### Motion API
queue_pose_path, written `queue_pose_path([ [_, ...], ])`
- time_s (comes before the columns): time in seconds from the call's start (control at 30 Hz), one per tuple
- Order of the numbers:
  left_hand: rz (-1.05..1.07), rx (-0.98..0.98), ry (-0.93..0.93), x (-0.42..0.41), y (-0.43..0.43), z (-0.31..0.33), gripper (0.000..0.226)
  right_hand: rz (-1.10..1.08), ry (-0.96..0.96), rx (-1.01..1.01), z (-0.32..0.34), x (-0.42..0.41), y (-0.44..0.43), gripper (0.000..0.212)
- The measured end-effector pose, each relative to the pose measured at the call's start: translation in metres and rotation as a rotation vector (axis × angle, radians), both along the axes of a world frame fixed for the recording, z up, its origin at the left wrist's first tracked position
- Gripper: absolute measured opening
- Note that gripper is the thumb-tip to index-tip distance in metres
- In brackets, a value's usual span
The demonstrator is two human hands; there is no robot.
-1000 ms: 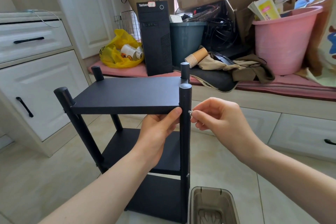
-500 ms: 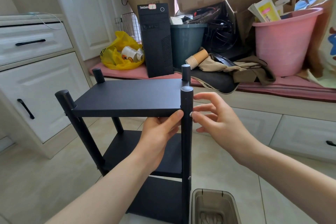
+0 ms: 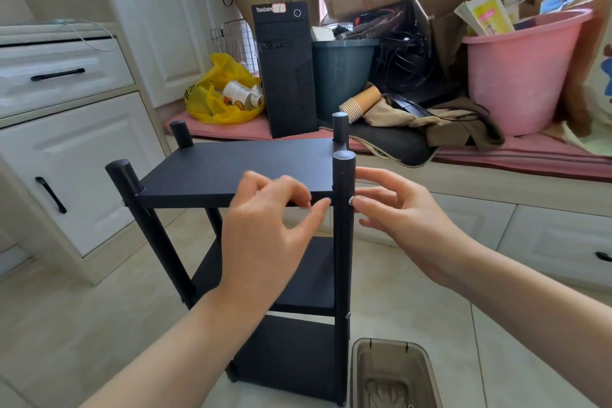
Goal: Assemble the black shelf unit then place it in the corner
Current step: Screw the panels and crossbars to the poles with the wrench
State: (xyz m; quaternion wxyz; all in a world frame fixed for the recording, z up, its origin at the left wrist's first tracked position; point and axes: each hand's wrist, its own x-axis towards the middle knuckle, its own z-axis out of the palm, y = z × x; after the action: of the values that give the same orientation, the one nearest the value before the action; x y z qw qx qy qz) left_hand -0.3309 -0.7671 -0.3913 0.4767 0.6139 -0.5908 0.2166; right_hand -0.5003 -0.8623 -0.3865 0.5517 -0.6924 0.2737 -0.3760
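Note:
The black shelf unit stands upright on the tiled floor, three boards between four round posts. A small silver screw head sits in the near right post at the height of the top board. My left hand hovers in front of the top board's near edge, fingers loosely spread and blurred, holding nothing. My right hand is just right of the post, fingers spread, with a fingertip beside the screw head.
A clear plastic box with small parts stands on the floor by the shelf's near right foot. White cabinets are at the left. Behind, a ledge holds a black computer tower, a pink bucket, cardboard boxes and a yellow bag.
My right hand stopped pinching the screw and spread its fingers. My left hand let go of the top board's front edge and lifted away from it.

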Motion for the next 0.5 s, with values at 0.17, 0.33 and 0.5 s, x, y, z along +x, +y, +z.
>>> queue_pose_path([
  [0.17, 0.006, 0.202, -0.169, -0.007, -0.01, -0.001, 0.06, 0.014, -0.016, 0.042, 0.0, 0.001, -0.003, 0.034],
  [0.33, -0.024, 0.255, -0.067, -0.013, -0.019, 0.003, 0.051, 0.055, -0.042, 0.089, -0.002, 0.0, -0.005, 0.034],
  [0.5, -0.08, 0.244, 0.082, -0.009, -0.024, 0.006, 0.043, 0.13, -0.076, 0.217, -0.002, -0.001, -0.011, 0.035],
])
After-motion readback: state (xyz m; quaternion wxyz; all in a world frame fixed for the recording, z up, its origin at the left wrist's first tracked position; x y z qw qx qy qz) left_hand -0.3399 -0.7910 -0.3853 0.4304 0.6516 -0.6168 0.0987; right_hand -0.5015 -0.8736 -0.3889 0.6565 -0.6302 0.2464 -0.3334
